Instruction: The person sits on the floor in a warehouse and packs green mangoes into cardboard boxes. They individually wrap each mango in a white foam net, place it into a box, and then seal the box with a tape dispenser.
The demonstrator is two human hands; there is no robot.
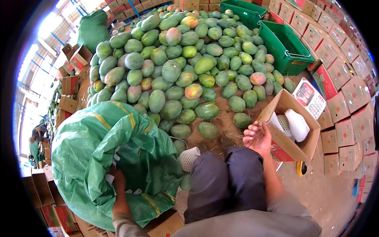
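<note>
My left hand (118, 177) reaches into the mouth of a green woven sack (86, 142). Its fingers are mostly in shadow, beside small white pieces (109, 178) in the sack; whether it grips any is hidden. My right hand (258, 137) is half curled above my right knee, next to the near left side of a cardboard carton (312, 133). Nothing shows in its fingers. Inside the carton are items in white foam netting (297, 125), one showing green through the mesh. Between the sack and my left knee sits a white foam net sleeve (189, 158).
A large heap of green and reddish mangoes (171, 71) spreads over the floor ahead. Green plastic crates (284, 44) stand at its far right. A scale with a keypad (309, 97) is behind the carton. Stacked cartons (346, 109) line the right; a person (38, 139) is far left.
</note>
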